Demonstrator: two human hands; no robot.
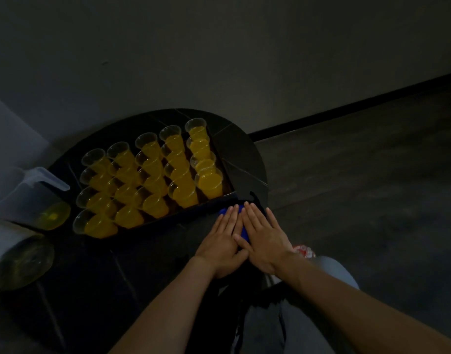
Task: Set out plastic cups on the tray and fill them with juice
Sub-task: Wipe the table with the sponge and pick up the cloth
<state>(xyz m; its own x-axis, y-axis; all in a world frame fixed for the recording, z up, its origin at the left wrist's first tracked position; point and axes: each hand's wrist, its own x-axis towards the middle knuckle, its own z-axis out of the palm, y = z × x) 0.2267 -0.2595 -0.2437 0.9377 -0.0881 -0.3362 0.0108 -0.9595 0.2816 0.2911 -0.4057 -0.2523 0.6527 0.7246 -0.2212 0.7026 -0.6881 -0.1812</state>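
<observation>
While both of my hands lie flat, neither one grips anything. My left hand (223,242) and my right hand (264,238) rest side by side, palms down, fingers straight and close together. The thumbs meet where the two hands join. Both hands press on a blue object (244,235) that shows only between and just ahead of the fingers; I cannot tell what it is. The fingertips lie just beside the near right corner of the tray (183,213).

The tray stands on a dark round table (239,154). Clear plastic cups (195,125) fill it, upright and packed in touching rows. Each cup holds orange juice (210,182), with the level below the rim.

Just beside the tray's left end stands a clear pitcher (32,198) with a little yellow liquid at its bottom. Nearer to me on the left is a round translucent vessel (20,261), too dim to identify. Grey trousers (265,328) show between my forearms.
</observation>
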